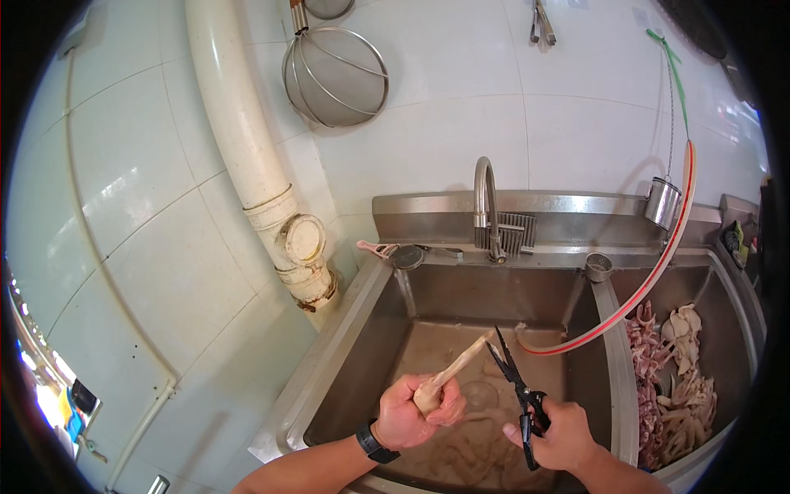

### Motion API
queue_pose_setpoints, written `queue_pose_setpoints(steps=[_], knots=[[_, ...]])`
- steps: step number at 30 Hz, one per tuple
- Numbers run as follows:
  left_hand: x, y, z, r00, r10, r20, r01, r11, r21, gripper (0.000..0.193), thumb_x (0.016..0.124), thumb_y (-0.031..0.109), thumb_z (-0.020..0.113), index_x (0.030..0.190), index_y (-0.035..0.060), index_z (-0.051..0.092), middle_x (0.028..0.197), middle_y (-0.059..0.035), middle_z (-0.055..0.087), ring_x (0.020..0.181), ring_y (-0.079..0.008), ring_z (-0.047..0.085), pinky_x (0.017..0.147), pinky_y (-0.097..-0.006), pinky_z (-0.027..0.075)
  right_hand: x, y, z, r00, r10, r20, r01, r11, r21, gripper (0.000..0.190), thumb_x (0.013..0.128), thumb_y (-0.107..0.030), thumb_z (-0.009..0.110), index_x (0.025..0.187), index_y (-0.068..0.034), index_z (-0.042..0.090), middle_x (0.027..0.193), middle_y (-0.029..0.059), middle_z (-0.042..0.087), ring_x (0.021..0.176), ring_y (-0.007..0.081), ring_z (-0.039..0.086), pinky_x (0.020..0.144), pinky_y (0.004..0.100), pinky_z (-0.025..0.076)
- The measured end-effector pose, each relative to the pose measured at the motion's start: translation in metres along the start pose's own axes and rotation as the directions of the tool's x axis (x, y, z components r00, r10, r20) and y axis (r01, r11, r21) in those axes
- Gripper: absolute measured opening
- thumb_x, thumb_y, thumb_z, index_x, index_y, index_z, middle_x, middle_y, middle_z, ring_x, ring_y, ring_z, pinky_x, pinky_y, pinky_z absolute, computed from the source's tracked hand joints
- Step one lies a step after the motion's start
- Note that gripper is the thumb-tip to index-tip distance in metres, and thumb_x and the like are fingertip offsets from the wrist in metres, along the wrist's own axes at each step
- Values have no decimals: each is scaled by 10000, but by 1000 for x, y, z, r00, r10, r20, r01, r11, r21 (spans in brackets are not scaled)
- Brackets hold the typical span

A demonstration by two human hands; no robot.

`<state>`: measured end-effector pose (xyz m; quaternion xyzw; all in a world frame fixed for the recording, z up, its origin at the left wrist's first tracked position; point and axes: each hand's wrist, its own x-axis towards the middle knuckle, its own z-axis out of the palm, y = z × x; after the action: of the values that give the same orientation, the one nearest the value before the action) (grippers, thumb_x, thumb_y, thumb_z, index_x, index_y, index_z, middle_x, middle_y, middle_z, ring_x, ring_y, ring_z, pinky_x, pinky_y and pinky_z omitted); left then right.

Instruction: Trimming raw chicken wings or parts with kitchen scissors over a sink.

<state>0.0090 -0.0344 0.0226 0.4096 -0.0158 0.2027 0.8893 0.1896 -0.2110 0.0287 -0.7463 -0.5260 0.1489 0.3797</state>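
Observation:
My left hand [421,409], with a black watch on its wrist, grips the thick end of a long, pale piece of raw poultry [460,365]. The thin tip of the piece points up and right. My right hand [563,436] has its fingers in the handles of black kitchen scissors [521,386]. Their blades are spread, close to the tip of the piece; whether they touch it I cannot tell. Both hands are over a stainless steel sink basin [358,376]. Cloudy water [426,346] fills its bottom, with blurred pale pieces [469,444] under the surface.
A clear red-striped hose [657,272] arches over the divider into the basin. Reddish raw meat pieces [645,358] and pale pieces [685,401] lie in the right-hand basin. A gooseneck faucet [484,204] stands behind. The rim holds a metal strainer cup [598,267] and a pink-handled tool [378,249].

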Motion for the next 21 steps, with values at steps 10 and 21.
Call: queue_pose_setpoints(steps=[10,21], knots=[[1,10,-2,988,4,-154,41,956,289,349,887,329,400,759,26,517,593,-35,430,571,-152,349,584,-294,293,0,14,4,930,174,323,-255,940,225,537,722,-549,789,689,-41,616,596,81,578,552,230,585,576,343,484],[6,1,4,965,227,-134,-135,862,488,307,996,325,536,1081,30,560,911,-20,577,734,-96,481,641,-234,347,-1,-9,-1,996,-9,93,19,993,-113,414,696,-409,831,713,-66,600,548,22,553,488,183,572,514,310,480]])
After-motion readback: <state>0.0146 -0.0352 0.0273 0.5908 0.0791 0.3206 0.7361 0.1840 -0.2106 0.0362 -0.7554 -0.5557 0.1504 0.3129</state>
